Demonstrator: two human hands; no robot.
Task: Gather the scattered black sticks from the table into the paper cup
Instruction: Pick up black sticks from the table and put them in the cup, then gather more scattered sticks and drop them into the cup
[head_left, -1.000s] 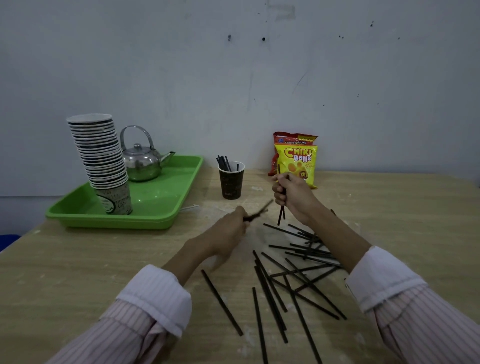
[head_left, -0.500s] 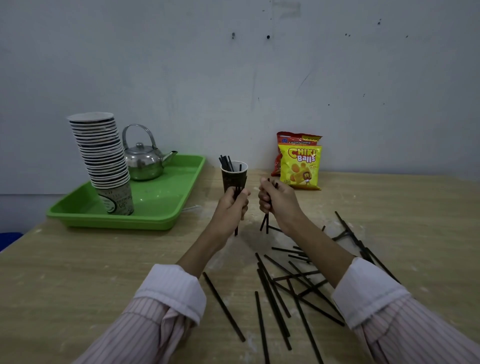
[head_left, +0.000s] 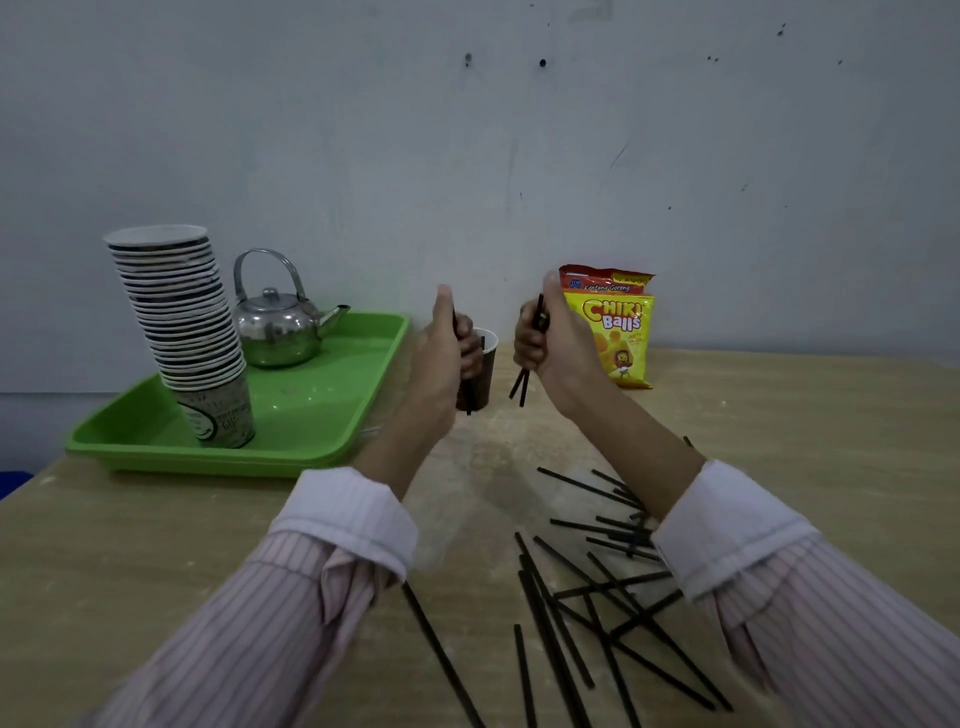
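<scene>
Both my hands, left hand (head_left: 441, 364) and right hand (head_left: 558, 345), gripped black sticks (head_left: 521, 384) beside the paper cup (head_left: 485, 364), while many loose sticks (head_left: 597, 603) littered the bench (head_left: 156, 545).

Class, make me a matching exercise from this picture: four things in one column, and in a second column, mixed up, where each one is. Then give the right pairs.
Things
1. stack of paper cups
2. snack bags
3. loose black sticks
4. dark paper cup

Places
A. lying scattered on the table, near the right sleeve
B. between the two raised hands
C. standing on the green tray, beside the kettle
D. leaning against the wall, behind the right hand

Pairs: 1-C, 2-D, 3-A, 4-B
</scene>
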